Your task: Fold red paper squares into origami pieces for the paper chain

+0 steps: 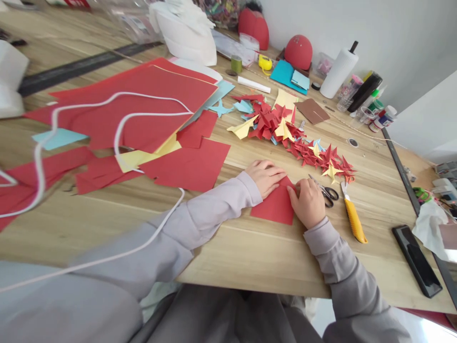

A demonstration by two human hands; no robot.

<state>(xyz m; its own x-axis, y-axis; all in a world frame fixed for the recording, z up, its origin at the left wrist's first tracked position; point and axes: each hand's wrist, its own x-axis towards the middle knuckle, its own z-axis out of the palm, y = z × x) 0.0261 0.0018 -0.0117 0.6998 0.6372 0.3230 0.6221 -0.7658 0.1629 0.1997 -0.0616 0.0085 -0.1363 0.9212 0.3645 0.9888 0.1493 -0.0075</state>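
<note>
A small red sheet of paper (273, 207) lies on the wooden table in front of me. My left hand (266, 178) rests on its upper left part, fingers stretched out flat and pointing right. At the sheet's right edge, my right hand (310, 202) is curled, with the thumb on the paper and the fingers closed at its upper right edge. Whether the sheet is folded there is hidden by the hands. Scissors with black handles (330, 195) lie just right of my right hand, partly behind it. Beside them is a yellow-handled utility knife (354, 219).
Folded paper stars and planes (267, 121) form a heap beyond my hands. Large red sheets (143, 105) lie left, crossed by a white cord (119, 128). A black phone (417, 259) is at right. Bottles (339, 74), a yellow tape measure (264, 63) and a brown square (312, 111) stand farther back.
</note>
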